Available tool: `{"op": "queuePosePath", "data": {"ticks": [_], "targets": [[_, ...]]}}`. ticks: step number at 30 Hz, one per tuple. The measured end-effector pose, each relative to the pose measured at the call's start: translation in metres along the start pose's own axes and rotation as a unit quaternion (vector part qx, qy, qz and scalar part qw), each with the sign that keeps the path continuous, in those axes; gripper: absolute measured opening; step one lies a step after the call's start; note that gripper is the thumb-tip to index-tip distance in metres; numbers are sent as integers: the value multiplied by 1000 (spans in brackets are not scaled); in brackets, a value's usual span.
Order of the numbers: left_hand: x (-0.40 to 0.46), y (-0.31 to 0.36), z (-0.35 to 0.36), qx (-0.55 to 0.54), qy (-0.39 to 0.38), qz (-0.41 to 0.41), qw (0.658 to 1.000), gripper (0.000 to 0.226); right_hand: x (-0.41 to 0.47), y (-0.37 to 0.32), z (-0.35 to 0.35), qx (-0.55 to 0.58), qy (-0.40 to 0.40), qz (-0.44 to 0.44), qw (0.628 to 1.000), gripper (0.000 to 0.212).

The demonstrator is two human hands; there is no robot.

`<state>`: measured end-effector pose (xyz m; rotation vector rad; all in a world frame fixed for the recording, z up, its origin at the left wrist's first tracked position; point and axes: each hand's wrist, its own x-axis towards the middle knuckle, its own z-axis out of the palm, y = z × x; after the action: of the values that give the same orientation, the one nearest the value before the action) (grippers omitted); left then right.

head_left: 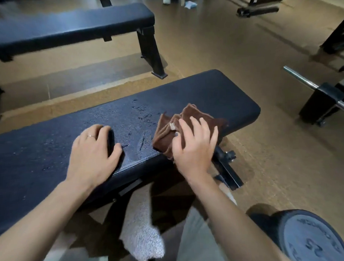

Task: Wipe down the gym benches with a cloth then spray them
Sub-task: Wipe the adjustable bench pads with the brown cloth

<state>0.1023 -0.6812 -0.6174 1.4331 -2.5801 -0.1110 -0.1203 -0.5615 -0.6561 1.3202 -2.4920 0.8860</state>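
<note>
Weight plate (pixel 315 240) at 5 o'clock, nearest. Brown cloth (pixel 188 126), soft, light, likely damp, lies folded on near bench (pixel 205 90) centre-right; right hand (pixel 195 147) presses it, fingers spread. Left hand (pixel 94 152) flat on wet pad at 9 o'clock. Grip bunched folds.

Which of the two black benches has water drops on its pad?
The near bench, under both hands and the brown cloth, has drops across its pad. The far bench behind it looks dry.
</note>
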Motion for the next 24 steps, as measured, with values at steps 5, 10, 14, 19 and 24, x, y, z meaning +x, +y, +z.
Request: {"op": "queuePosePath", "data": {"ticks": [5,10,14,19,24], "targets": [[-4,-1,4,-19,4,-11,1000,54,74,60,-26,-159,-125,16,979,57],[-8,-1,6,-19,1,-16,1000,54,28,-27,-7,-169,-105,-95,975,50],[-7,0,3,-30,-2,-15,999,56,-20,-85,16,-32,-106,-164,980,46],[-8,0,0,-26,-6,-18,999,55,66,-5,-1,-158,-181,-126,963,53],[-7,3,-1,-35,-2,-31,999,53,65,-21,6,-173,-192,-63,964,55]]}}
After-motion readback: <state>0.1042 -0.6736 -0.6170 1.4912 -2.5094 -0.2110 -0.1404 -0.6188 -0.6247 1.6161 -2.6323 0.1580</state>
